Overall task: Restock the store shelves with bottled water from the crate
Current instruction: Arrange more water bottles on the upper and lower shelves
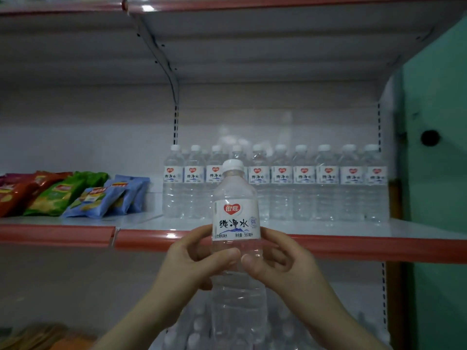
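Both forearms rise from the lower edge of the view and converge at the centre. The left hand [199, 258] and the right hand [275, 263] together grip one water bottle [236, 218]. On each hand the fingers curl round the clear body just below the label. The two thumbs press the front face, and their tips are almost touching. The water bottle is upright, with its white cap on and its label facing the camera. It is held in the air in front of the red front edge of the middle shelf [417, 229], not resting on it. Quantity in hand: one. On the middle shelf stands a front row of bottles [303, 188], upright and side by side. Ten caps are countable and nine labels are visible, as the fourth bottle from the left is partly covered by the held bottle. Further bottles stand behind this row, too blurred to count. On the left of the same shelf lie snack bags [91, 200] in red, green and blue. Two blue bags are distinct; the remainder overlap and cannot be counted. Below the hands, more white bottle caps [199, 324] appear on a lower level, blurred.
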Demonstrator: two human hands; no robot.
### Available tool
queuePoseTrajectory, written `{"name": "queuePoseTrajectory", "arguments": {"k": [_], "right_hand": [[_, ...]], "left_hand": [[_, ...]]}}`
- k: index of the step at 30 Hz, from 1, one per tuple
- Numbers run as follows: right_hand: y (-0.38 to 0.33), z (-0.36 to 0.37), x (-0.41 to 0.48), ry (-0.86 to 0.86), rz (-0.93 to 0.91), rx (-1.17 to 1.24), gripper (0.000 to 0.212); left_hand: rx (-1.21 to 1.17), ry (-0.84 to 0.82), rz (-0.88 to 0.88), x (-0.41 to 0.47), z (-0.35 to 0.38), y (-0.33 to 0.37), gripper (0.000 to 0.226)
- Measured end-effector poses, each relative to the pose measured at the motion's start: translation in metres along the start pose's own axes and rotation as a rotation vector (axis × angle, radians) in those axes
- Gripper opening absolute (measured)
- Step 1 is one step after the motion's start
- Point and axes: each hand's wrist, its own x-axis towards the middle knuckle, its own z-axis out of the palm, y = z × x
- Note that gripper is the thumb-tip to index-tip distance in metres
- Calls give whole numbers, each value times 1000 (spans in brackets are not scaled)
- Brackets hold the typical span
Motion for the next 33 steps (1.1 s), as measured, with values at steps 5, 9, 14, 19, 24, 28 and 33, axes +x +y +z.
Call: {"name": "queuePoseTrajectory", "arguments": {"k": [5, 9, 14, 19, 24, 28, 33], "right_hand": [[-7, -6, 8, -45, 20, -91, 78], [-18, -2, 22, -32, 27, -104, 67], [-39, 9, 58, -6, 12, -117, 55], [-48, 27, 104, 23, -21, -127, 53], [-32, 49, 148, -4, -4, -172, 44], [-13, 66, 184, -85, 54, -250, 43], [10, 92, 221, -176, 139, -376, 52]], "left_hand": [[-14, 27, 9, 13, 6, 4, 59], [2, 37, 25, 24, 1, 16, 64], [19, 49, 49, 52, -14, 36, 58], [81, -50, 112, 90, -48, 46, 53], [180, -249, 36, 118, -88, 44, 55], [286, -240, 4, 143, -115, 30, 62], [422, -252, -55, 168, -153, 7, 68]]}}
